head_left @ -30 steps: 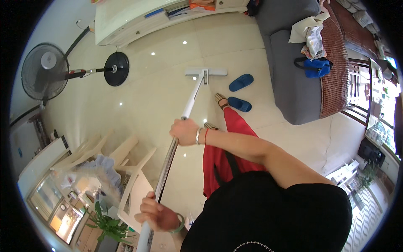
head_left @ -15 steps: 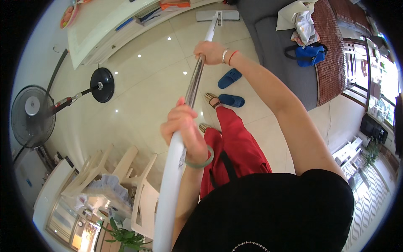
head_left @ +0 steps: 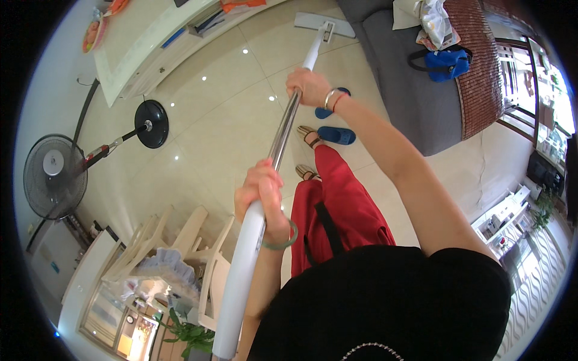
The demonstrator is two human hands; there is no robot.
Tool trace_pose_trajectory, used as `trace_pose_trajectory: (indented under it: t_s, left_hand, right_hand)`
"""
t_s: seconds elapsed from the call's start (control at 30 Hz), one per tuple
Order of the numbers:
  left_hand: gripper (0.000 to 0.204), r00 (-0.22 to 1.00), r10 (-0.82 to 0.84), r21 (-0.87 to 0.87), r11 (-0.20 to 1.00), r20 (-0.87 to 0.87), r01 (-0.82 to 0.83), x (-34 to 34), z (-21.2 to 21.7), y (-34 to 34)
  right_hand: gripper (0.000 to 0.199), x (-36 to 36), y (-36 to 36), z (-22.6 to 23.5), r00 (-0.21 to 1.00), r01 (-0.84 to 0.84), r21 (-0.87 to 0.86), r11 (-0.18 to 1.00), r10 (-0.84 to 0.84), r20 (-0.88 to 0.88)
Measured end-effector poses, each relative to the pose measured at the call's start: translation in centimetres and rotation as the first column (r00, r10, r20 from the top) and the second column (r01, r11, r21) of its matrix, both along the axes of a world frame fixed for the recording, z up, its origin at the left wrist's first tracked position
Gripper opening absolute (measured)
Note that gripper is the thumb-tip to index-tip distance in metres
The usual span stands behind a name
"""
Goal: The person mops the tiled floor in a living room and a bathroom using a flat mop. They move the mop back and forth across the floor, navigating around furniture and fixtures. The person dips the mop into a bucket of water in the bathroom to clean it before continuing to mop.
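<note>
On glossy tile floor (head_left: 229, 120), perhaps beige, a mop (head_left: 283, 129)

Head-worn fisheye, steeply downward, close

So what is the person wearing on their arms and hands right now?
Both forearms are bare, without sleeves or gloves. The left hand has a pale green bangle on its wrist. The right hand has a silver bangle and a thin red cord on its wrist.

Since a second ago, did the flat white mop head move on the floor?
Yes. The flat white mop head slid forward, away from the two blue slippers and up beside the grey sofa.
</note>
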State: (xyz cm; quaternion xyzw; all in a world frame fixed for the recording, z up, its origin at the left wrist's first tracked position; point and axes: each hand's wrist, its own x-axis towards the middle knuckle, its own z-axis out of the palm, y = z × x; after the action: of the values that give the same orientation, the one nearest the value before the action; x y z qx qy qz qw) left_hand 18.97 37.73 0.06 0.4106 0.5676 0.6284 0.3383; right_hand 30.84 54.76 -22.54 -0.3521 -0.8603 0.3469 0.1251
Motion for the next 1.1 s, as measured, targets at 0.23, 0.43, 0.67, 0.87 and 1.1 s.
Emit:
trace_pose_trajectory:
  t_s: [0.23, 0.43, 0.67, 0.87, 1.1]
  left_hand:
    - [0.018, 0.993, 0.054, -0.102, 0.993, -0.106, -0.065, -2.6, 4.5, -11.6]
    - [0.015, 0.973, 0.116, -0.198, 0.968, -0.200, -0.156, -5.2, 9.5, -22.1]
    - [0.019, 0.924, 0.265, -0.319, 0.882, -0.276, -0.348, -5.1, 14.9, -31.0]
    - [0.021, 0.867, 0.446, -0.316, 0.808, -0.223, -0.498, -4.5, 16.0, -34.9]
    - [0.017, 0.888, 0.358, -0.213, 0.880, -0.288, -0.424, -4.2, 15.2, -35.4]
  right_hand:
    - [0.012, -4.6, -12.8, 2.4, 0.986, -0.031, 0.032, 0.999, 0.035, -0.161]
    - [0.011, -9.9, -25.0, 5.8, 0.972, -0.057, -0.096, 0.994, 0.034, -0.232]
    - [0.005, -13.2, -36.6, 9.9, 0.956, -0.266, -0.271, 0.925, 0.217, -0.196]
    - [0.003, -14.3, -41.0, 11.4, 0.926, -0.377, -0.305, 0.874, 0.347, -0.150]
    - [0.007, -13.4, -40.4, 11.4, 0.908, -0.418, -0.348, 0.839, 0.389, -0.153]
